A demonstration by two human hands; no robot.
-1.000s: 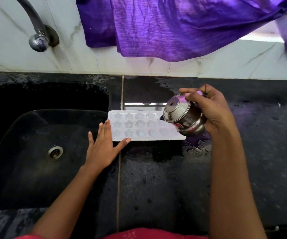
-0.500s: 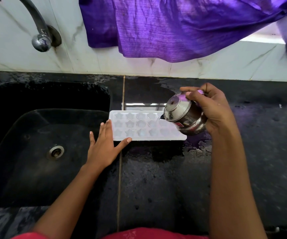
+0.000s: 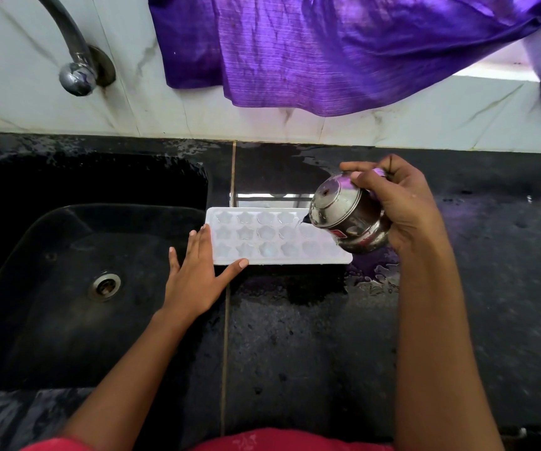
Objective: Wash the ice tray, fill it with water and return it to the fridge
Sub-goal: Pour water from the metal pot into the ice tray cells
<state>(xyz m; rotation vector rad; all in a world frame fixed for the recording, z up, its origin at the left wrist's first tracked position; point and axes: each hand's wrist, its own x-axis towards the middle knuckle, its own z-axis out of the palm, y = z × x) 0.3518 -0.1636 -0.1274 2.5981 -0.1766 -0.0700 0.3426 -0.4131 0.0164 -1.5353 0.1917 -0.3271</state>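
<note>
Partly hidden: ice tray's (image 3: pixel 262 237) right end.

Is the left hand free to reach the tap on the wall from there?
Probably yes: the left hand only rests open against the ice tray, and nothing stands between it and the tap above the sink.

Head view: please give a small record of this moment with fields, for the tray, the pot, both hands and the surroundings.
ice tray: white, star-shaped cells, flat on the black counter beside the sink
steel pot: tilted over the tray's right end
right hand: grips the pot
left hand: open, flat, fingers at the tray's left edge
counter: wet, puddle right of the tray
tap: no water seen running
</note>
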